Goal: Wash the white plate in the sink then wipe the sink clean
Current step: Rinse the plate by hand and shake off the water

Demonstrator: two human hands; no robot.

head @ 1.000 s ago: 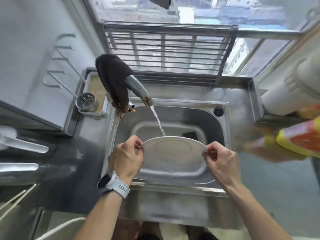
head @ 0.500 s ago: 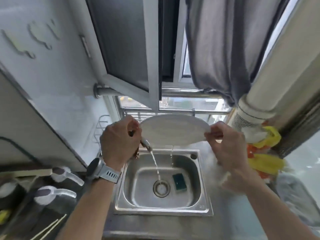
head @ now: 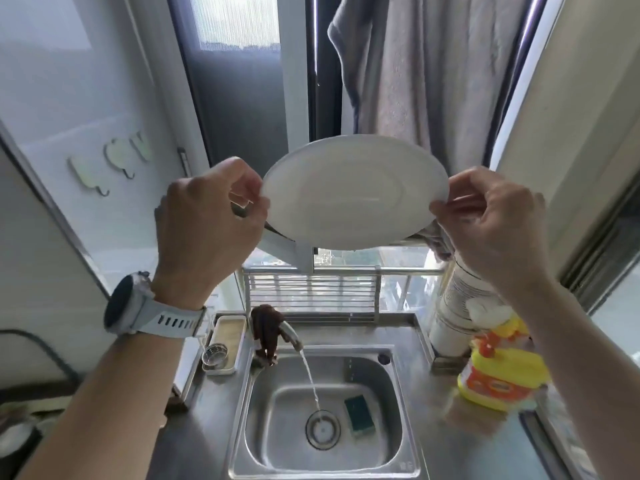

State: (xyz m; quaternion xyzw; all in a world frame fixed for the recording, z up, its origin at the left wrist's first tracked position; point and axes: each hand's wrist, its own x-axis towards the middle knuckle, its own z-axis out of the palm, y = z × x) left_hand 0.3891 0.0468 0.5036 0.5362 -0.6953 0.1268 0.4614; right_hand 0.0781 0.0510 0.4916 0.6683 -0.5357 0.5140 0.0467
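The white plate (head: 355, 192) is held up high in front of the window, well above the sink (head: 325, 414), with the person looking at its face. I'd say this is a check on the rinse, or a pause to let it drip, so the washing step looks near its end. The tap (head: 291, 336) is running into the drain (head: 322, 429), and a green sponge (head: 359, 415) lies in the basin just right of it.

The left hand (head: 207, 226) pinches the plate's left rim, fingers (head: 242, 181) curled over the edge and thumb underneath. The right hand (head: 491, 220) does the same on the right rim, fingers (head: 453, 209) curled close. Both grips are narrow, on the rim only.

Next, I'd guess, the plate needs a safe place on the tabletop (head: 450, 441), then the sponge for wiping the sink. A wet rim could slip.
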